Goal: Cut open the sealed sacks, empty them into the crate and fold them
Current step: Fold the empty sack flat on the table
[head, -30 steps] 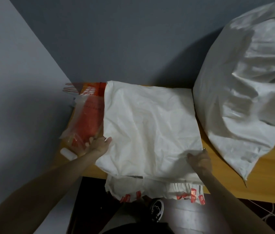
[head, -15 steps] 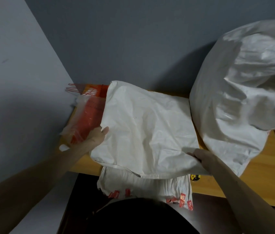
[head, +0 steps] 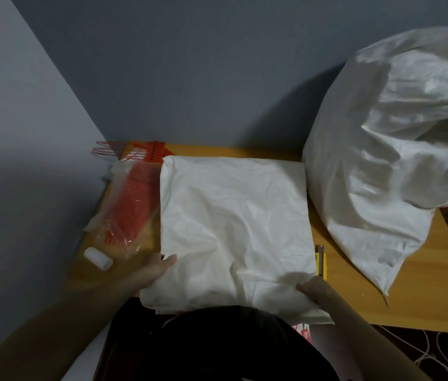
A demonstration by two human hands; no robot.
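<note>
I've got the bulging sack point(head: 382, 160) filling the right end of the table point(head: 423, 298), no crate in sight. Beside it the flat sack point(head: 233, 229) lies limp in the middle, near edge hanging over the front, so this is the folding step, I'd say. Left hand point(head: 159, 266) pinches its near-left edge, thumb on top, and right hand point(head: 313, 290) grips the near-right corner, fingers tucked under; next, carry both edges over evenly, minding the yellow cutter point(head: 321, 262) just beside.

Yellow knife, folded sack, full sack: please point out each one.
Yellow knife point(head: 322, 266): head view, on its handle.
Folded sack point(head: 233, 224): head view, middle of top face.
Full sack point(head: 382, 160): head view, on its bulging side.
</note>
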